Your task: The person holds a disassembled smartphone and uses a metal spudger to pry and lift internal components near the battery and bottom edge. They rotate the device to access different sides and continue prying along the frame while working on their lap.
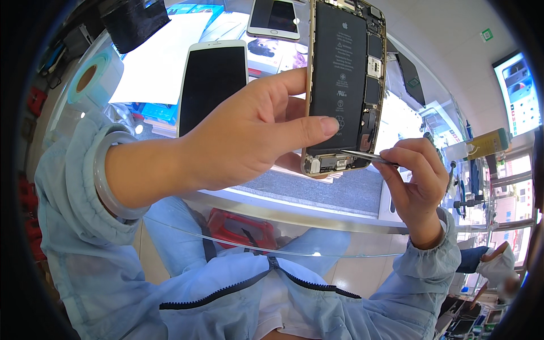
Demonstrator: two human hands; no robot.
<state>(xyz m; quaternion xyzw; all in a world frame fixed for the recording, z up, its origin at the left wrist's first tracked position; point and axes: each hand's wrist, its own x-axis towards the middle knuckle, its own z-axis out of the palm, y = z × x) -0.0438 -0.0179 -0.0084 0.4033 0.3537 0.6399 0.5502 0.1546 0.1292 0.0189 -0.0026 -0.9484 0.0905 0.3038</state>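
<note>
My left hand point(243, 130) grips an opened smartphone body point(371, 102) by its left edge, thumb resting over the lower part of the black battery point(339, 68). The phone is raised above the counter, its inner side facing me, with circuit boards and small parts along the right side and bottom. In my right hand point(418, 178) are pointed metal tweezers point(368, 156), pinched between thumb and fingers. Their tip meets the lower edge of the battery, near the parts at the phone's bottom end; whether it grips anything is too small to tell.
A white phone front with a dark screen point(212, 82) lies left of the held phone, and another white phone point(273, 20) lies farther back. A tape roll point(88, 79) stands at the left. A yellowish bottle point(484, 145) is at the right. A person point(498, 266) is in the background.
</note>
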